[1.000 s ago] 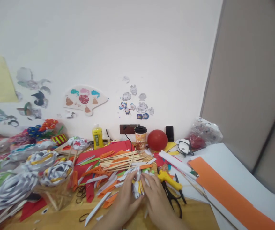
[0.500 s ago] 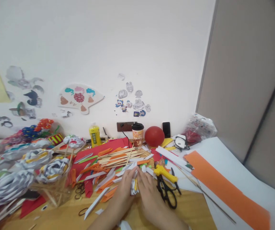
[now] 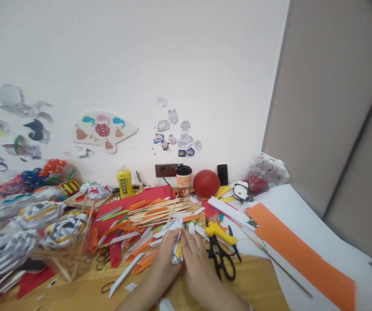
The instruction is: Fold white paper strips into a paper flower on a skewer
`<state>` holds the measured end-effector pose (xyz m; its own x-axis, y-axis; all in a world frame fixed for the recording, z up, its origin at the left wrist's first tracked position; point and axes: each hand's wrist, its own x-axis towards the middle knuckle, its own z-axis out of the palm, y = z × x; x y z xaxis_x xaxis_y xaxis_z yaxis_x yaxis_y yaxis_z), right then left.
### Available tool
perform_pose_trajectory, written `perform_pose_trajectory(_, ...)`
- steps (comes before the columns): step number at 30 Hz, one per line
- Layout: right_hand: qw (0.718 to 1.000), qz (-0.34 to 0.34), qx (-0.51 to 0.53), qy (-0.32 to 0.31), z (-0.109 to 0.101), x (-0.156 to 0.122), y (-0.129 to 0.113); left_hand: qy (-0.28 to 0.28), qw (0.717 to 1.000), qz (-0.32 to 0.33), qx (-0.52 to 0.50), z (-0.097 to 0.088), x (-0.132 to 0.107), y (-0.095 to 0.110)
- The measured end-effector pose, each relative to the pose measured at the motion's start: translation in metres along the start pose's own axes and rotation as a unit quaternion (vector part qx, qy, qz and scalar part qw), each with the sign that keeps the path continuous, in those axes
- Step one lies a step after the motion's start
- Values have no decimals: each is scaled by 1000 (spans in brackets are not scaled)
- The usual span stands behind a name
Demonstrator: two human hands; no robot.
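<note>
Between my two hands, low over the wooden table, is a small folded paper piece (image 3: 177, 254), white with yellow parts. My left hand (image 3: 166, 255) closes on it from the left, and my right hand (image 3: 197, 257) from the right, fingertips nearly meeting at the top. Much of the paper is hidden by the fingers. Just beyond lie loose folded strips in white, orange and green (image 3: 140, 249), with a heap of thin wooden sticks (image 3: 156, 213) behind them. Black-handled scissors (image 3: 228, 268) and a yellow glue gun (image 3: 220, 233) lie right of my right hand.
Woven paper pieces (image 3: 64, 229) and a clear container (image 3: 66, 263) of sticks crowd the left. At the back stand a yellow bottle (image 3: 125, 182), a lidded cup (image 3: 184, 182) and a red balloon (image 3: 206, 183). Orange paper (image 3: 305, 255) lies on white sheets at right.
The view has turned slightly right, so everything sits a little further left. Both hands stay closed around the folded paper piece, with only a slight shift of the fingers.
</note>
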<state>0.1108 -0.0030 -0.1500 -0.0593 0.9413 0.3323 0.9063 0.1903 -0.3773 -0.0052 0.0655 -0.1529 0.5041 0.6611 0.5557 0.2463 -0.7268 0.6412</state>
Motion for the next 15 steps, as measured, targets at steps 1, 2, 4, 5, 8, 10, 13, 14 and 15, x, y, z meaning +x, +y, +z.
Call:
perform_pose_trajectory(1,1000,0,-1,2,0,0,0,2,1000,-4,3,0,0,0)
perform_pose_trajectory(2,1000,0,1,4,0,0,0,5,1000,-8,6,0,0,1)
perform_pose_trajectory(4,1000,2,8,4,-1,0,0,8,1000,-9,9,0,-1,1)
perform_pose_trajectory(5,1000,3,10,2,-1,0,0,6,1000,-9,9,0,-1,0)
perform_pose_trajectory(8,1000,-1,3,0,-2,1,0,4,1000,-14,9,0,-1,-1)
perform_pose_trajectory(10,1000,-6,2,-12,-2,1,0,4,1000,-19,10,-1,-1,-2)
perform_pose_trajectory(13,999,0,18,-41,2,1,-1,-1,1000,-23,11,-1,0,-3)
perform_pose_trajectory(14,999,6,23,-41,3,1,-1,-1,1000,-24,11,0,0,-4)
perform_pose_trajectory(15,999,11,26,-35,4,1,-1,3,1000,-25,11,0,0,-4)
